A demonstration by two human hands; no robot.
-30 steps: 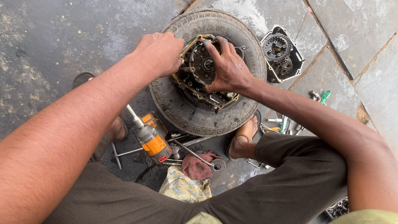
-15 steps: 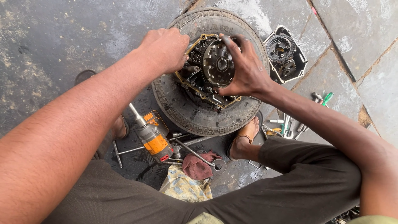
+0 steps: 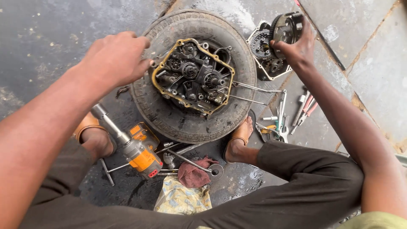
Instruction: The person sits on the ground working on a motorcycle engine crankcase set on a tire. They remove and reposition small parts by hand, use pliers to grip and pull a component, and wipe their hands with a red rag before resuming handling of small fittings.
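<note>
An open engine case [image 3: 193,76] with a yellowish gasket rim and exposed gears lies inside a worn tyre [image 3: 186,123] on the wet ground. My left hand [image 3: 112,57] rests on the tyre's upper left edge, fingers curled against the case rim. My right hand [image 3: 296,46] is out to the right, gripping a round dark clutch assembly [image 3: 286,27] and holding it above an engine cover [image 3: 265,57] with gears that lies beside the tyre.
An orange impact driver [image 3: 137,152] lies between my legs, with a T-handle wrench [image 3: 108,169], a ratchet [image 3: 197,165], a red rag [image 3: 193,174] and a patterned cloth [image 3: 182,199]. Loose screwdrivers and wrenches [image 3: 292,112] lie to the right. My sandalled feet [image 3: 241,138] flank the tyre.
My right hand has lifted the round clutch assembly out of the engine case and carried it right, over the cover. The gears inside the case are now exposed. My left hand stayed on the tyre.
</note>
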